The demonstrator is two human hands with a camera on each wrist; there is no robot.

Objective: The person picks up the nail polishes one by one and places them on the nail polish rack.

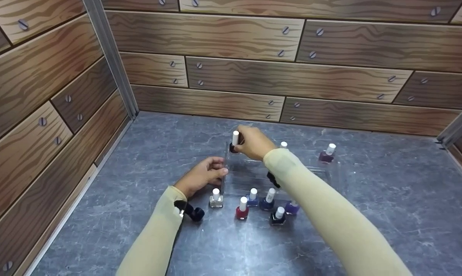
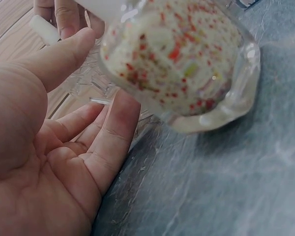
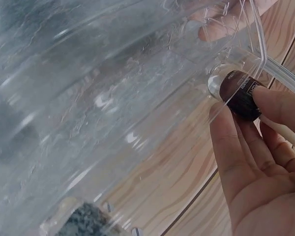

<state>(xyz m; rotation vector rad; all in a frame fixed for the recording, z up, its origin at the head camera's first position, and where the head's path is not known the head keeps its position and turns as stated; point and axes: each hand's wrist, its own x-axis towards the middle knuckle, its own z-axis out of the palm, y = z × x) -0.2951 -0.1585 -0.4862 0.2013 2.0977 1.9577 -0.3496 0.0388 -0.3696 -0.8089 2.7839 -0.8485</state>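
My right hand [image 1: 254,143] pinches a dark nail polish bottle [image 3: 242,96] with a white cap between thumb and fingers. It holds the bottle upright at the back left corner of a clear plastic rack [image 1: 246,161]. At the rack's left side, my left hand [image 1: 206,175] touches the wall, thumb and fingers spread apart. A speckled nail polish bottle [image 2: 177,69] stands close by the left wrist. Farther right along the back of the rack is a maroon nail polish bottle [image 1: 326,156]. Another white cap [image 1: 283,145] shows behind my right wrist, its bottle hidden.
In front of the rack stand several bottles: red [image 1: 242,212], blue [image 1: 252,200], navy [image 1: 267,204], black [image 1: 278,218] and purple [image 1: 292,208]. The purple one is partly behind the right sleeve [image 1: 330,214]. Wood-patterned panels [image 1: 215,69] border the grey marbled table [image 1: 112,214].
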